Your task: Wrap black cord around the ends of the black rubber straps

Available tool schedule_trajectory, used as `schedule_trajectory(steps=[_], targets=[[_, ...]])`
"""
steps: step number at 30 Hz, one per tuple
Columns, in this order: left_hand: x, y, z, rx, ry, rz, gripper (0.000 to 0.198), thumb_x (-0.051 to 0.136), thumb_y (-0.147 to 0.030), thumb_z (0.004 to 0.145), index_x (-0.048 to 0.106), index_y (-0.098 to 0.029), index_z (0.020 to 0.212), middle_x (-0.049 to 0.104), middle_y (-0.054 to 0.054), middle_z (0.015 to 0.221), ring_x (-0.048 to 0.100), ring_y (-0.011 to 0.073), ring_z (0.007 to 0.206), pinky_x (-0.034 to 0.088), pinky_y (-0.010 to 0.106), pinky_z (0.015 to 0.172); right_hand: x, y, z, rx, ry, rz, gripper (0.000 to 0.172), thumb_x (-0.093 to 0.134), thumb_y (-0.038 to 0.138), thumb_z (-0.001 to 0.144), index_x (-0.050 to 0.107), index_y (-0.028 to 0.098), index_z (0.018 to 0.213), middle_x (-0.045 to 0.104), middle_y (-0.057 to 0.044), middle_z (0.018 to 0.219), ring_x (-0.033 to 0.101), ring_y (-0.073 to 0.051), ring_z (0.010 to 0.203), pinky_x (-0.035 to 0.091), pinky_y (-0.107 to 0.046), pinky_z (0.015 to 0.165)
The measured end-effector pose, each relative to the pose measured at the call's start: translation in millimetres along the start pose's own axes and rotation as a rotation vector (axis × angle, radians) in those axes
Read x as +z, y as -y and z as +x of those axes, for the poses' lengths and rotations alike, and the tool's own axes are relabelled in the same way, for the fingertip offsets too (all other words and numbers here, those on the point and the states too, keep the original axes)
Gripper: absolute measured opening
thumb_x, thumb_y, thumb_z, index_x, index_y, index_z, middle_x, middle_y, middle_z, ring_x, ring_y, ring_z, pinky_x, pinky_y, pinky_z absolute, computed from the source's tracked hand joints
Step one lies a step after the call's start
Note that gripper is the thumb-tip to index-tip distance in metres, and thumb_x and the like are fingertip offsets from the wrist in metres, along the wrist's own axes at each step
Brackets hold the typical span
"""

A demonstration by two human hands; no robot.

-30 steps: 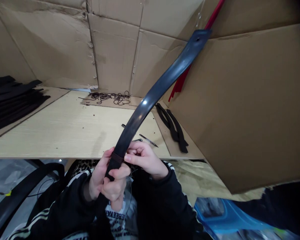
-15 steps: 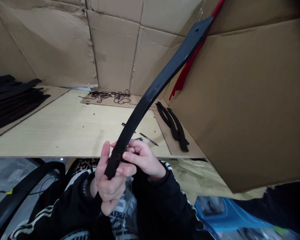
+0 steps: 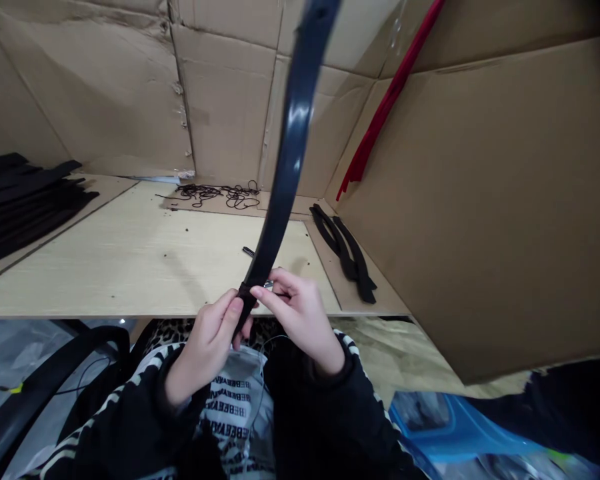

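Note:
A long, curved, glossy black strip (image 3: pixel 291 127) rises from my hands toward the top of the view, with a small hole near its far end. Around its lower part runs a dark wrapped band (image 3: pixel 244 291). My left hand (image 3: pixel 211 340) is closed on the lower end, thumb laid along the front. At the band, my right hand (image 3: pixel 300 310) pinches the strip's right edge with the thumb tip; a thin dark line shows by its fingers, and whether it is cord I cannot tell. Behind the strip, a small dark tool (image 3: pixel 249 251) lies on the table, partly covered.
Tangled dark cord (image 3: pixel 225 193) lies at the back of the pale tabletop (image 3: pixel 130 267). Black strips are piled (image 3: pixel 25 200) at left, with several curved black pieces (image 3: pixel 353 257) at right. Cardboard walls (image 3: pixel 505 200) enclose the table; a red strip (image 3: pixel 390 100) hangs at the right corner.
The black strip has swung left and stands more upright. My left hand has turned over, its thumb now on the front. My right hand has shifted slightly right, covering the pointed tool on the table.

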State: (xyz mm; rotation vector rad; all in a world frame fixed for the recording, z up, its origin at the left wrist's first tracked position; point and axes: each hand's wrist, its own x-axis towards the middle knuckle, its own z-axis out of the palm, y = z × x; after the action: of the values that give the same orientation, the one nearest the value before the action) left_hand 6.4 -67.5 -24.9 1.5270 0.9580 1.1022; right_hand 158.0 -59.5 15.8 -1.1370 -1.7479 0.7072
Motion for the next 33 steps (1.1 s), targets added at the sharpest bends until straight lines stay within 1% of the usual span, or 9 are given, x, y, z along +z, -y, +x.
schedule_trajectory(steps=[5, 8, 12, 14, 16, 20, 23, 28, 33], targets=[[-1.9, 8.2, -3.9, -0.152, 0.214, -0.514, 0.041, 0.042, -0.052, 0.088, 0.057, -0.014, 0.082, 0.050, -0.004, 0.046, 0.036, 0.0053, 0.031, 0.027, 0.017, 0.035, -5.7, 6.1, -5.4, 0.031, 0.210, 0.223, 0.027, 0.055, 0.036, 0.086, 0.065, 0.011, 0.092, 0.057, 0.000, 0.062, 0.049, -0.008, 0.054, 0.036, -0.020, 0.051], [-5.6, 10.6, -5.5, -0.245, 0.383, -0.749, 0.043, 0.043, -0.051, 0.087, 0.061, -0.013, 0.079, 0.044, -0.005, 0.040, 0.029, 0.0044, 0.026, 0.020, 0.016, 0.031, -6.5, 6.4, -5.1, 0.047, 0.375, 0.454, 0.032, 0.055, 0.036, 0.086, 0.063, 0.011, 0.105, 0.057, 0.000, 0.063, 0.050, -0.008, 0.053, 0.037, -0.020, 0.051], [-6.3, 13.3, -2.4, -0.257, 0.633, -0.934, 0.046, 0.035, -0.045, 0.090, 0.061, -0.015, 0.068, 0.031, -0.008, 0.028, 0.023, 0.0038, 0.021, 0.022, 0.019, 0.037, -4.4, 4.8, -1.6, 0.081, 0.293, 0.487, 0.034, 0.067, 0.035, 0.075, 0.063, 0.011, 0.099, 0.035, 0.008, 0.050, 0.027, -0.004, 0.045, 0.025, -0.019, 0.044], [-4.3, 12.5, 0.2, -0.236, 0.669, -0.949, 0.046, 0.033, -0.046, 0.090, 0.060, -0.015, 0.069, 0.038, -0.007, 0.031, 0.025, 0.0033, 0.021, 0.025, 0.020, 0.040, -3.2, 3.3, -0.1, 0.114, 0.222, 0.474, 0.033, 0.070, 0.036, 0.070, 0.061, 0.011, 0.092, 0.030, 0.009, 0.050, 0.024, -0.003, 0.045, 0.023, -0.018, 0.043], [-1.1, 9.3, 1.9, -0.169, 0.556, -0.808, 0.043, 0.037, -0.051, 0.089, 0.060, -0.016, 0.079, 0.053, -0.003, 0.047, 0.034, 0.0040, 0.026, 0.026, 0.021, 0.040, -2.0, 0.7, 1.2, 0.134, 0.155, 0.451, 0.032, 0.069, 0.039, 0.071, 0.059, 0.013, 0.086, 0.028, 0.010, 0.050, 0.026, -0.003, 0.044, 0.026, -0.018, 0.044], [6.7, 2.6, 1.2, 0.006, 0.058, -0.101, 0.030, 0.047, -0.046, 0.088, 0.056, -0.018, 0.085, 0.057, -0.002, 0.067, 0.052, 0.0080, 0.050, 0.040, 0.021, 0.053, 1.7, -4.6, 2.7, 0.124, -0.062, 0.237, 0.031, 0.068, 0.042, 0.073, 0.054, 0.015, 0.074, 0.029, 0.009, 0.050, 0.031, -0.004, 0.045, 0.032, -0.017, 0.046], [10.7, 3.7, -1.0, 0.025, -0.053, -0.005, 0.031, 0.040, -0.043, 0.092, 0.054, -0.018, 0.079, 0.053, -0.003, 0.061, 0.054, 0.0086, 0.050, 0.042, 0.021, 0.054, 2.7, -3.7, 1.9, 0.092, -0.132, 0.144, 0.029, 0.067, 0.041, 0.075, 0.056, 0.014, 0.073, 0.031, 0.008, 0.050, 0.030, -0.004, 0.045, 0.031, -0.017, 0.045], [7.8, 10.7, -5.4, -0.172, 0.229, -0.580, 0.039, 0.040, -0.050, 0.089, 0.057, -0.015, 0.083, 0.050, -0.005, 0.051, 0.046, 0.0066, 0.032, 0.030, 0.018, 0.037, -6.2, 4.4, -1.5, 0.059, 0.103, 0.232, 0.030, 0.061, 0.037, 0.080, 0.065, 0.012, 0.098, 0.029, 0.008, 0.052, 0.026, -0.005, 0.048, 0.022, -0.019, 0.045], [0.2, 15.9, -1.9, -0.307, 0.636, -1.013, 0.042, 0.033, -0.048, 0.091, 0.052, -0.017, 0.068, 0.028, -0.012, 0.037, 0.024, 0.0006, 0.020, 0.031, 0.017, 0.043, -10.9, 6.3, -1.5, 0.055, 0.181, 0.426, 0.030, 0.062, 0.030, 0.079, 0.061, 0.009, 0.101, 0.024, 0.009, 0.053, 0.021, -0.005, 0.048, 0.020, -0.020, 0.046]])
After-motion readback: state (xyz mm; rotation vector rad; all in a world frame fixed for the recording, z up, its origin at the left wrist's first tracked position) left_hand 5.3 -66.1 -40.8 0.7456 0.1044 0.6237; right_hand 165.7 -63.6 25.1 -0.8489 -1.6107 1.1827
